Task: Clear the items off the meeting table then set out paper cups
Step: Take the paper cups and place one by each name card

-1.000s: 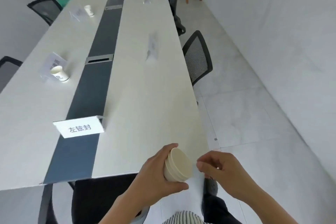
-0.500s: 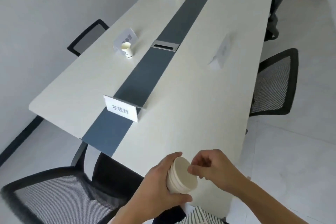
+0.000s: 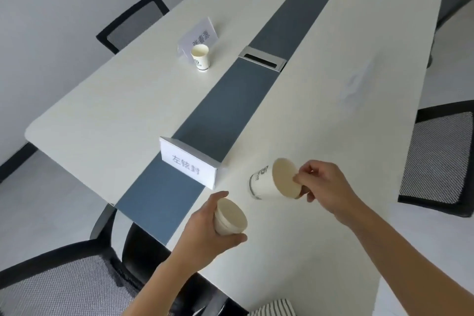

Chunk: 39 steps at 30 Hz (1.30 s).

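Hands (image 3: 322, 187) (image 3: 205, 228) hold single cup (image 3: 272, 182), nested stack (image 3: 229, 217).

Black mesh chairs (image 3: 439, 159) flank the sides — a grey cable hatch (image 3: 262, 59) sits mid-strip.

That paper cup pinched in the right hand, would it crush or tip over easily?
Probably both. The paper cup looks thin-walled and empty, so the right hand pinching just its rim suggests it is very light. Its base looks narrower than its mouth, so a nudge could likely tip it, and a squeeze dent it.
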Each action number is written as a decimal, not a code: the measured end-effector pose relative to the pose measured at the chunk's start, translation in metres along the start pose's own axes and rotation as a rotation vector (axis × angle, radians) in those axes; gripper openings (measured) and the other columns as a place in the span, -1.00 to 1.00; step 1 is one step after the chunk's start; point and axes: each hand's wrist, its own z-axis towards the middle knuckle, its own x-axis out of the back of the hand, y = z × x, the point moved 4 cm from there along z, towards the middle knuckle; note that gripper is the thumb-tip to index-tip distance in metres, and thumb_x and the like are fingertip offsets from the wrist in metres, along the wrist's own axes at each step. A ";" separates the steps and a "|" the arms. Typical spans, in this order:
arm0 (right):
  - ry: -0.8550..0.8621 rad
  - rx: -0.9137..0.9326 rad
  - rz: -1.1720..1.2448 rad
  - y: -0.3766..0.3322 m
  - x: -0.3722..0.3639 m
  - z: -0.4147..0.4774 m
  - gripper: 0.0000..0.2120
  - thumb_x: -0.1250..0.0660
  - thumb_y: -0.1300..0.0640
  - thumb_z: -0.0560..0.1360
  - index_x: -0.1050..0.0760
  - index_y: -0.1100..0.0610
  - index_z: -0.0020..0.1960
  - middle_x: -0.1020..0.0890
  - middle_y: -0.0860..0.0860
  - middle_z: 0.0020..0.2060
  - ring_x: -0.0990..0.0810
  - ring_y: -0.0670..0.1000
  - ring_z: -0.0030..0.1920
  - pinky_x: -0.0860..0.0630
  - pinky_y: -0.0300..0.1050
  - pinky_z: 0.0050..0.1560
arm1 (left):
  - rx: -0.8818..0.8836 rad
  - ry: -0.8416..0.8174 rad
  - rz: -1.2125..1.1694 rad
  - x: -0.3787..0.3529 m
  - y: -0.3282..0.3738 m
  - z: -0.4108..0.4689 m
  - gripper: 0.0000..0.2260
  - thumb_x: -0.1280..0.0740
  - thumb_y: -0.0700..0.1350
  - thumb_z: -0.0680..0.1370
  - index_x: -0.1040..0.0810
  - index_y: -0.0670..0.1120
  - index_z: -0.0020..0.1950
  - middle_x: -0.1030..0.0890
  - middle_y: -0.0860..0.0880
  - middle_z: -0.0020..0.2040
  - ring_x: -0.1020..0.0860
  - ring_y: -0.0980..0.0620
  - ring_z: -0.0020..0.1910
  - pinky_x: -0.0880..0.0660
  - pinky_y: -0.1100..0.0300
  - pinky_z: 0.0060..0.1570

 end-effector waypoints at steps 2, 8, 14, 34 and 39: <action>0.074 0.014 -0.055 -0.009 -0.006 0.039 -0.91 -0.32 0.26 0.43 -0.51 0.26 -0.23 -0.64 0.06 -0.42 -0.68 -0.02 -0.41 -0.45 -0.12 -0.39 | 0.044 0.027 -0.037 0.010 -0.015 0.010 -0.23 -0.58 0.14 0.23 -0.27 0.24 0.34 -0.53 0.20 0.03 -0.55 0.11 0.02 -0.56 0.23 -0.01; 0.155 -0.046 -0.190 -0.012 -0.048 0.144 -0.89 -0.29 0.12 0.39 -0.49 0.17 -0.22 -0.67 0.05 -0.34 -0.72 0.02 -0.33 -0.49 -0.08 -0.30 | 0.139 0.003 -0.068 0.018 -0.049 0.019 -0.22 -0.57 0.15 0.23 -0.28 0.22 0.36 -0.55 0.20 0.01 -0.55 0.15 0.02 -0.53 0.25 0.02; 0.161 -0.130 -0.265 0.000 -0.077 0.193 -0.89 -0.28 0.07 0.36 -0.48 0.11 -0.22 -0.71 0.08 -0.35 -0.72 0.06 -0.26 -0.59 -0.01 -0.18 | 0.220 0.010 -0.120 0.021 -0.070 0.025 -0.20 -0.56 0.19 0.20 -0.27 0.24 0.36 -0.54 0.18 0.06 -0.55 0.12 0.05 -0.55 0.18 0.09; -0.026 0.496 -1.077 -0.011 -0.238 0.143 -0.63 -0.20 -0.04 0.57 -0.34 0.16 0.26 -0.64 0.13 -0.01 -0.62 0.18 -0.07 -0.39 -0.07 -0.26 | 0.221 0.108 -0.146 0.046 -0.097 -0.007 -0.29 -0.61 0.06 0.22 -0.31 0.24 0.24 -0.59 0.16 -0.04 -0.58 0.15 -0.03 -0.51 0.32 -0.01; -0.013 0.465 -1.068 -0.013 -0.217 0.156 -0.67 -0.22 -0.05 0.56 -0.35 0.15 0.20 -0.64 0.14 -0.04 -0.62 0.21 -0.10 -0.37 -0.07 -0.29 | 0.255 0.101 -0.157 0.041 -0.106 -0.030 -0.20 -0.54 0.20 0.14 -0.34 0.15 0.33 -0.60 0.12 -0.01 -0.58 0.12 -0.01 -0.55 0.24 0.05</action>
